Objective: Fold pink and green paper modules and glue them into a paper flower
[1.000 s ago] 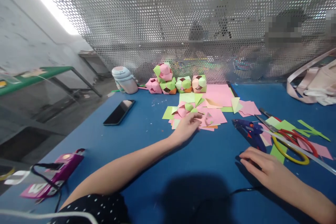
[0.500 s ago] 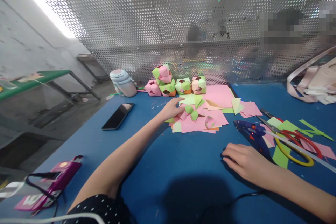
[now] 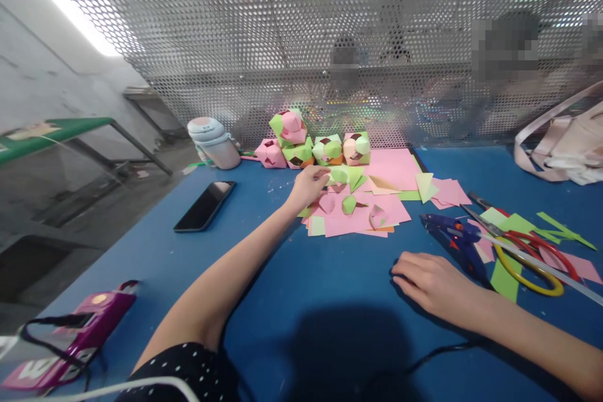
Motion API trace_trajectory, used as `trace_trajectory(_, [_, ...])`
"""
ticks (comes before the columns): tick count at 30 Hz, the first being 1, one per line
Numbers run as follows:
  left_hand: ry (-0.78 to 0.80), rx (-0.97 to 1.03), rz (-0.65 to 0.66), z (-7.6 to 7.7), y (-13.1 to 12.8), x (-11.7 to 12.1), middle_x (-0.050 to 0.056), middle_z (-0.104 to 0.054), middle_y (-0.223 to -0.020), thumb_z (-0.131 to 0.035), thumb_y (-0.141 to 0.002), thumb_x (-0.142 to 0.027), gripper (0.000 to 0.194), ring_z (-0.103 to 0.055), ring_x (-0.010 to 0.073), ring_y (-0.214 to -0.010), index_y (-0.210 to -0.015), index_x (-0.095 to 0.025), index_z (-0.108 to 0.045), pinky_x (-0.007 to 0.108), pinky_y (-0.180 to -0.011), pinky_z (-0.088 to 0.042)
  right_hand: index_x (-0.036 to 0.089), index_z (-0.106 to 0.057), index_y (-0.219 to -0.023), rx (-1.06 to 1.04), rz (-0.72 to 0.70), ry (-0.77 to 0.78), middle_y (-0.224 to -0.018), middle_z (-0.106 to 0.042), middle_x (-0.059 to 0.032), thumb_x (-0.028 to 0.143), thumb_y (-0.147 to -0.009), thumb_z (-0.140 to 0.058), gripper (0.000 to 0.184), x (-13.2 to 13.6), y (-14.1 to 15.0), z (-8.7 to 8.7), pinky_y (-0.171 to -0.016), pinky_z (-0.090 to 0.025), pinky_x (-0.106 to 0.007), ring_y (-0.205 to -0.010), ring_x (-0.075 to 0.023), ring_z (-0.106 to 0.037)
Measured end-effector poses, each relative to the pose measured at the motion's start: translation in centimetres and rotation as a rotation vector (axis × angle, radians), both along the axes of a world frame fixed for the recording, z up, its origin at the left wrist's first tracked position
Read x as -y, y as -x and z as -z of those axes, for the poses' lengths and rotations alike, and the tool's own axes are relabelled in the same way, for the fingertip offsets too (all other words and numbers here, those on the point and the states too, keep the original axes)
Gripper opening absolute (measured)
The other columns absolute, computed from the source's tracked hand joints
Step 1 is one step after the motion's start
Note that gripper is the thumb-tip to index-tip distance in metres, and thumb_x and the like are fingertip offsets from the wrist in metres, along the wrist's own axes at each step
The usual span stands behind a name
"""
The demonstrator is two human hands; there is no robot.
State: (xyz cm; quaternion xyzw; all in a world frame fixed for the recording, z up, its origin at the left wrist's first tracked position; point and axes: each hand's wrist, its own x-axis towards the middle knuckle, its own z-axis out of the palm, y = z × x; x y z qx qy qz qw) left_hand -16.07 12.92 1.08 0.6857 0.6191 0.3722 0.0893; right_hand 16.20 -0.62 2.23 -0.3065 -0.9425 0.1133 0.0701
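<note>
Over the pile of coloured paper, my left hand (image 3: 309, 187) is closed, its thumb and fingertips pinching a small green folded paper piece (image 3: 339, 176). Below it on the pink sheets (image 3: 346, 220) lie another green folded piece (image 3: 349, 204) and pink folded pieces (image 3: 377, 216). My right hand (image 3: 426, 281) rests on the blue table, fingers loosely bent, a gap by the thumb, nothing visible in it. Nearest to it is a dark blue glue gun (image 3: 455, 235) with a long glue stick. Behind the pile, several folded paper cubes (image 3: 328, 149) stand in a row, one stacked on top.
Scissors with red handles (image 3: 541, 251) and others with a yellow handle (image 3: 532, 286) lie on paper scraps at right. A phone (image 3: 205, 206), a lidded cup (image 3: 215, 143) and a magenta case (image 3: 75, 345) are at left. A perforated metal panel (image 3: 282, 25) closes the back.
My left hand has taken hold of one green folded piece and lifted it slightly off the pink paper. My right hand remains on the table. The view has shifted a little.
</note>
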Motion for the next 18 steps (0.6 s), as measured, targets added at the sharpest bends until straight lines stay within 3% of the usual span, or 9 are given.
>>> trace_trajectory(4, [-0.046,-0.044,0.032,0.0,-0.2,0.4,0.01,-0.068,-0.105,-0.053,-0.083,-0.029,0.028,-0.063,0.0203,-0.094,-0.103,-0.016,-0.067,0.033,-0.084,-0.051,0.018,-0.062,-0.097,-0.011,0.0,0.005,-0.089,-0.061,-0.0058,0.026,-0.097,-0.038,0.025,0.3,-0.5,-0.1,-0.072,-0.044,-0.033,-0.08,-0.0183,-0.059])
trace_trajectory(7, [-0.118,-0.102,0.077,-0.7,-1.0,1.4,0.01,-0.064,-0.113,-0.054,-0.083,-0.026,0.024,-0.057,0.0234,-0.109,-0.102,-0.017,-0.067,0.041,-0.096,-0.045,0.017,-0.062,-0.097,-0.036,-0.004,0.001,-0.089,-0.061,-0.0062,0.025,-0.097,-0.037,0.025,0.4,-1.0,0.0,-0.074,-0.044,-0.033,-0.082,-0.0184,-0.059])
trace_trajectory(12, [-0.232,-0.209,0.187,-1.3,-4.3,4.0,0.014,-0.054,-0.129,-0.055,-0.085,-0.026,0.025,-0.049,0.0269,-0.119,-0.106,-0.017,-0.065,0.048,-0.101,-0.04,0.017,-0.062,-0.097,-0.097,-0.018,-0.032,-0.088,-0.061,-0.0063,0.024,-0.097,-0.037,0.025,0.8,-2.0,0.4,-0.074,-0.044,-0.032,-0.082,-0.0179,-0.059])
trace_trajectory(15, [-0.362,-0.457,0.328,-0.9,-6.9,5.9,0.017,-0.054,-0.128,-0.052,-0.088,-0.026,0.025,-0.047,0.0295,-0.121,-0.107,-0.016,-0.063,0.051,-0.1,-0.039,0.018,-0.062,-0.097,-0.117,-0.017,-0.046,-0.088,-0.061,-0.006,0.024,-0.097,-0.039,0.024,1.0,-2.3,0.7,-0.074,-0.044,-0.032,-0.081,-0.0177,-0.058])
trace_trajectory(18, [-0.374,-0.627,0.443,-0.2,-9.0,7.3,0.015,-0.051,-0.132,-0.047,-0.091,-0.025,0.025,-0.043,0.0301,-0.124,-0.11,-0.017,-0.061,0.053,-0.103,-0.033,0.018,-0.062,-0.097,-0.136,-0.021,-0.048,-0.087,-0.061,-0.006,0.022,-0.096,-0.04,0.023,1.1,-2.4,0.9,-0.075,-0.043,-0.032,-0.081,-0.0175,-0.058])
